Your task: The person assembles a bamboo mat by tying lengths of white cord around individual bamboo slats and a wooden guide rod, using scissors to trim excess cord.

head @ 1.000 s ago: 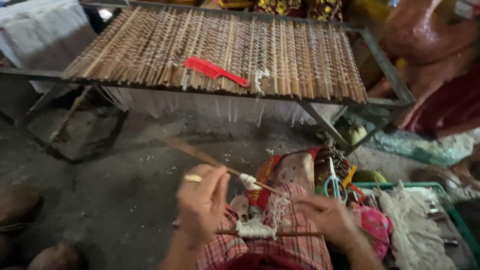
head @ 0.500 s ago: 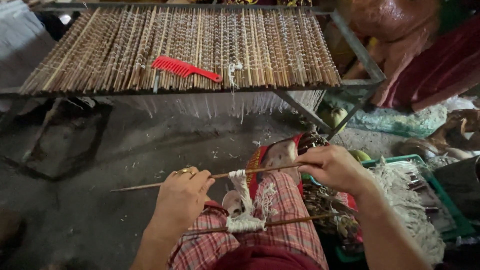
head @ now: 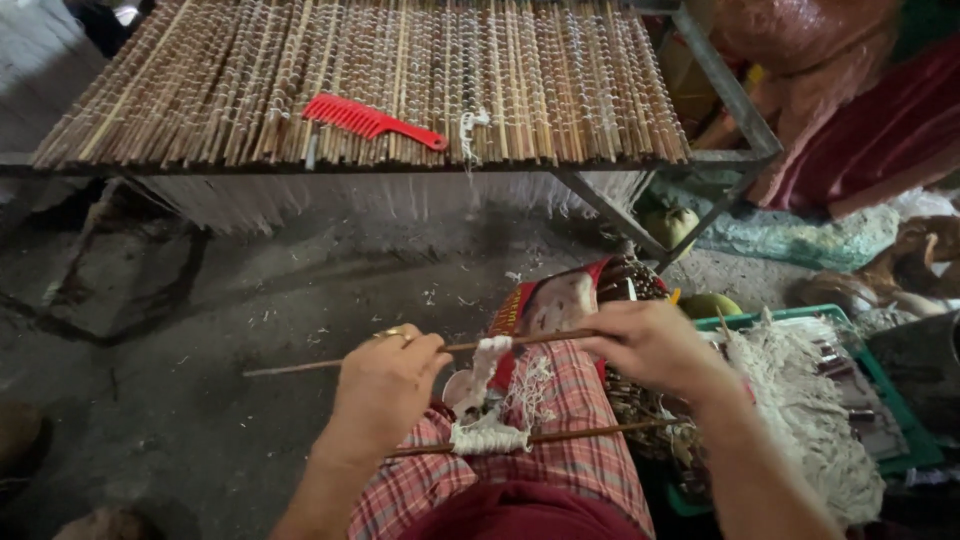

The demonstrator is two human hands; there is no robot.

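Note:
My left hand (head: 385,385), with a ring on one finger, and my right hand (head: 650,345) both grip a thin wooden stick (head: 300,365) held level over my checked lap (head: 560,460). A tuft of white thread (head: 490,350) hangs from the stick between the hands. A second stick (head: 600,433) lies across my lap below, with a white thread bundle (head: 488,437) wound on it.
A metal rack (head: 735,95) ahead carries many thread-wrapped sticks (head: 400,70) and a red comb (head: 365,120). A green tray (head: 890,400) with white thread (head: 800,400) sits at my right. A bag of sticks (head: 560,300) lies by my knee. Bare concrete floor (head: 250,300) is at left.
The stick swung from a tilt to level, and my right hand rose from my lap to grip its right end. The view shifted slightly left.

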